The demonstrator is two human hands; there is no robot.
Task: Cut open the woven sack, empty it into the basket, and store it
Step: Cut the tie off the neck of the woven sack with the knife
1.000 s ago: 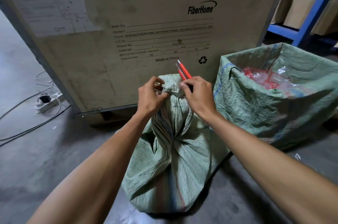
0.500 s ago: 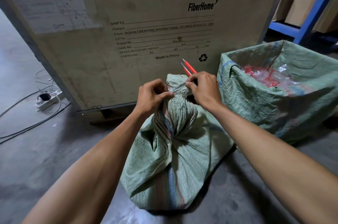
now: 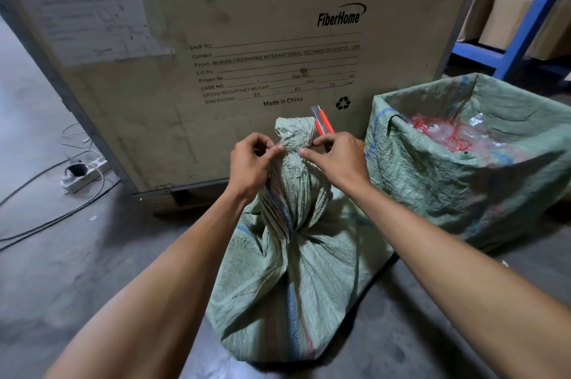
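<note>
Both hands pinch the tied neck of the green sack: left hand, right hand. The right also holds a red knife. An open basket stands just beside.

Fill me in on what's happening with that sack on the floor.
A person is working at the tied neck of a green woven sack that stands on the concrete floor in front of a large crate. The left hand pinches the gathered neck, while the right hand holds a red utility knife beside the knot. The sack is not yet open. To the right stands the basket, lined with another sack, with clear and red plastic inside.
</note>
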